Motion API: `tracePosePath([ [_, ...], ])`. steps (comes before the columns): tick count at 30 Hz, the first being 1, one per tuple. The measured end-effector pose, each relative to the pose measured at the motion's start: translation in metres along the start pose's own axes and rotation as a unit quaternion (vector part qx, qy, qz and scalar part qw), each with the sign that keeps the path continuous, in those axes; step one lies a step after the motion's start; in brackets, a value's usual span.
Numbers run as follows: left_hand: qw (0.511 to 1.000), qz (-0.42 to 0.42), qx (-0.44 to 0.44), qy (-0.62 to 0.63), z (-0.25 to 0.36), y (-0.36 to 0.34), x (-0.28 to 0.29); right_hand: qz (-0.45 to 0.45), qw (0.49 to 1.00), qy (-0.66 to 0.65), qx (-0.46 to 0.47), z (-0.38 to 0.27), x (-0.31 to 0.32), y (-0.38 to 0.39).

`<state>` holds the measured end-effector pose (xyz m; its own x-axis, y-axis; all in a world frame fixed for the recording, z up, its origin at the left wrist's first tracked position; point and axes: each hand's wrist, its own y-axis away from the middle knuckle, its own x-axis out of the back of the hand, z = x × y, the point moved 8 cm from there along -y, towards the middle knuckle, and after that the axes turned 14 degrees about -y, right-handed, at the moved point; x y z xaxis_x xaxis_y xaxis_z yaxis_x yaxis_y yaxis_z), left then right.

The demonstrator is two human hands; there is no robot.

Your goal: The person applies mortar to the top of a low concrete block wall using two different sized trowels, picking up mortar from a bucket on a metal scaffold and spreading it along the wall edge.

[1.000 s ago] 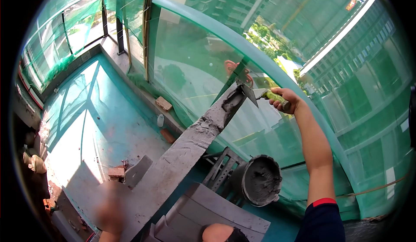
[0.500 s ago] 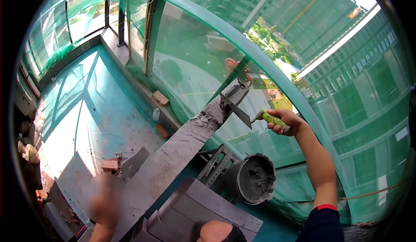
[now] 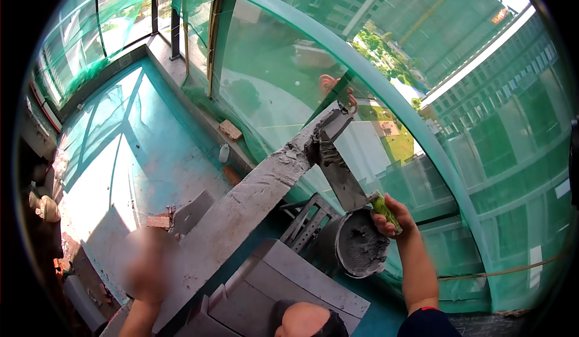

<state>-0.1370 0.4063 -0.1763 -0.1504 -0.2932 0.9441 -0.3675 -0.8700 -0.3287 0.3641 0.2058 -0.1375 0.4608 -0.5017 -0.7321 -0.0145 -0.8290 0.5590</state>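
My right hand (image 3: 396, 216) grips a trowel (image 3: 344, 183) by its yellow-green handle. The long grey blade slants up and left from the hand, and wet mortar clings to its far part, beside the end of a narrow grey wall (image 3: 241, 210). Fresh, rough mortar (image 3: 304, 147) lies on the far stretch of the wall top. Just below the handle stands a black bucket (image 3: 362, 243) of grey mortar. My left hand (image 3: 148, 267) is over the near left side of the wall, its fingers smeared by blur. Past it is a flat grey plate (image 3: 193, 213).
Grey plastic furniture (image 3: 289, 276) stands right of the wall, with a slotted grey frame (image 3: 307, 222) by the bucket. Glass panes and green netting (image 3: 500, 174) close off the right. Broken brick (image 3: 158, 221) lies near the plate; another brick (image 3: 230, 130) sits on the far ledge.
My right hand has come down and nearer with the trowel, toward the bucket. The blade now shows more of its face, with mortar on it. My left hand stays in nearly the same place.
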Motion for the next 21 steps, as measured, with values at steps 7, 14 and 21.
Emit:
tracePosePath([
  [7, 0.999, -0.026, 0.003, 0.027, 0.001, -0.004, 0.002, -0.065, 0.991, -0.018, 0.113, 0.071, 0.051, -0.036],
  [14, 1.0, -0.015, -0.013, 0.008, 0.003, -0.001, 0.003, 0.052, 0.952, 0.111, 0.28, 0.111, 0.088, -0.098],
  [21, 1.0, -0.02, -0.02, -0.001, 0.005, 0.002, 0.001, 0.074, 0.923, 0.144, 0.349, 0.152, 0.106, -0.142],
])
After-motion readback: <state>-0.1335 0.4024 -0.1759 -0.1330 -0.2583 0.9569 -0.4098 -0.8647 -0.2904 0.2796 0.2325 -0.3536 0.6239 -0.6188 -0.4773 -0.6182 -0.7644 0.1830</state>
